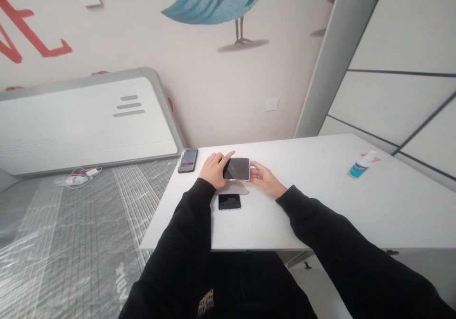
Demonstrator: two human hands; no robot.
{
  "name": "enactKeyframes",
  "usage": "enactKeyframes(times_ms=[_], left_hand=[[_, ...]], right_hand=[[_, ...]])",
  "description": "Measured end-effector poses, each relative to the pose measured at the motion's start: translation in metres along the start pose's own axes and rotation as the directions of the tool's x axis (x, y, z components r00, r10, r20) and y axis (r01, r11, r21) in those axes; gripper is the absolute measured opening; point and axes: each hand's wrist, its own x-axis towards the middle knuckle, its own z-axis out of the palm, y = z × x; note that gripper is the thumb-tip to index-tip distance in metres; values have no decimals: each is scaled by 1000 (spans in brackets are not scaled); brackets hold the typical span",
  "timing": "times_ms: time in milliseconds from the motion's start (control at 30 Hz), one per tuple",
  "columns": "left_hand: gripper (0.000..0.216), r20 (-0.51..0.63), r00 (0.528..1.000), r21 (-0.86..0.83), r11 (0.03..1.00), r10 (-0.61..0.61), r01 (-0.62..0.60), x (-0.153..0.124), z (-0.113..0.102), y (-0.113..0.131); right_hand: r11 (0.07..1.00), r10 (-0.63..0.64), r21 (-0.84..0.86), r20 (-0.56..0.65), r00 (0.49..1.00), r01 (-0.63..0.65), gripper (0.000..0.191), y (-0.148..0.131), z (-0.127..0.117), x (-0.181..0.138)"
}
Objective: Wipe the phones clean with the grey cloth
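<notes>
A smartphone (238, 169) with a dark screen and a light edge is held sideways over the white table, screen up. My left hand (213, 170) grips its left end, index finger stretched along the upper corner. At the opposite end, the fingers of my right hand (264, 178) are closed on the short edge. Beneath the phone lies a pale greyish cloth or sheet (239, 188), partly covered. Closer to me rests a smaller black phone (229, 202), flat on the table. Another dark phone (188, 161), partly pixelated, lies left of my left hand.
A white bottle with a blue label (358, 166) stands on the right of the white table (320, 205), a pink item beside it. To the left is a plastic-covered mattress (89, 233) with a cable and charger (81, 178) near the headboard (78, 124). A wall socket (271, 104) is behind.
</notes>
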Motion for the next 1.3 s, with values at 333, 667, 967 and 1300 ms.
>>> enactKeyframes(times_ms=[333,667,967,1300], left_hand=[[114,59,998,-344,939,21,1,-3,-2,-7],[74,-16,1000,-549,836,-10,-1,-4,-8,0],[60,-45,998,-701,713,-41,-2,-1,-11,5],[56,55,958,-936,320,-282,148,-2,-3,3]], right_hand=[[982,45,181,12,999,-46,60,2,-4,-2],[982,118,141,39,992,-122,59,-1,-6,-5],[984,120,130,2,993,-119,53,-3,-3,-3],[987,135,90,7,991,-135,51,-13,1,-3]])
